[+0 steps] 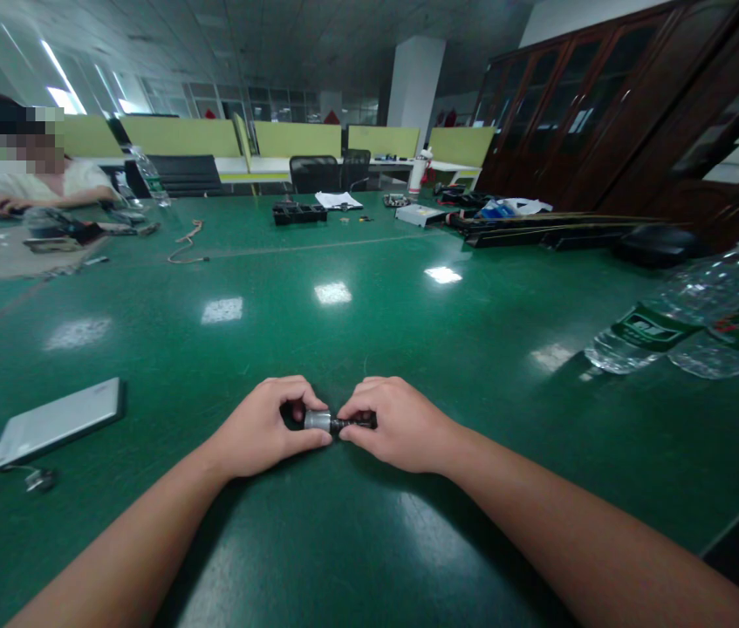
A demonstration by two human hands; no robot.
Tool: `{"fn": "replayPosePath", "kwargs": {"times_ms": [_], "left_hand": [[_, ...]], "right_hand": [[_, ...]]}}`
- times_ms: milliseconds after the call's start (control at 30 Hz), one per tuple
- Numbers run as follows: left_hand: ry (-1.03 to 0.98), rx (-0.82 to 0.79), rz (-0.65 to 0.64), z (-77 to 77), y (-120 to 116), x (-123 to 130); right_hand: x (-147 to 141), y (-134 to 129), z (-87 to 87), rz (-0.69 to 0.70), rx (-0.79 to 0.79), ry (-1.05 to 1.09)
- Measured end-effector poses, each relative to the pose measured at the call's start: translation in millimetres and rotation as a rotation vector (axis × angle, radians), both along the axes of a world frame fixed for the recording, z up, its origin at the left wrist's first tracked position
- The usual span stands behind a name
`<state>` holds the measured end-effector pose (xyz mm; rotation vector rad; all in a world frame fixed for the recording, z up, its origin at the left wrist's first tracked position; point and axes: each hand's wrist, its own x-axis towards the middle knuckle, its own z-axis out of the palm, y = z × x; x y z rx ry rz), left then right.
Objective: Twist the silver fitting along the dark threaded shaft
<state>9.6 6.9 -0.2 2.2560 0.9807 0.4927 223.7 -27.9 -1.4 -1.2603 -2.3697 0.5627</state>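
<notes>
Low above the green tabletop (264,340), my two hands meet around a small part lying crosswise. My left hand (268,429) is closed, its thumb and fingers gripping a short silver metal cylinder (318,421). A dark, ridged rod (357,421) runs out from the cylinder's right end. Pinched on that rod, my right hand (395,423) has its thumb and fingertips pressed in near the join. The two pieces appear to touch in line, but whether they are fixed together I cannot tell. Fingers hide parts of both.
To the left lies a white flat device (58,425) with a cable, a small metal piece (40,479) near it. Clear water bottles (653,327) stand at the right. A black tray (299,213) and long dark strips (526,228) lie farther back. Another person (48,187) sits far left.
</notes>
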Motion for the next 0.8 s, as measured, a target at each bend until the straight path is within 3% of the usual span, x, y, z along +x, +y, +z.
{"fn": "replayPosePath", "kwargs": {"times_ms": [800], "left_hand": [[0.022,-0.012,0.009,2.6,-1.6,0.1]], "right_hand": [[13.4,2.5,4.8,-0.044,-0.110,0.026]]}}
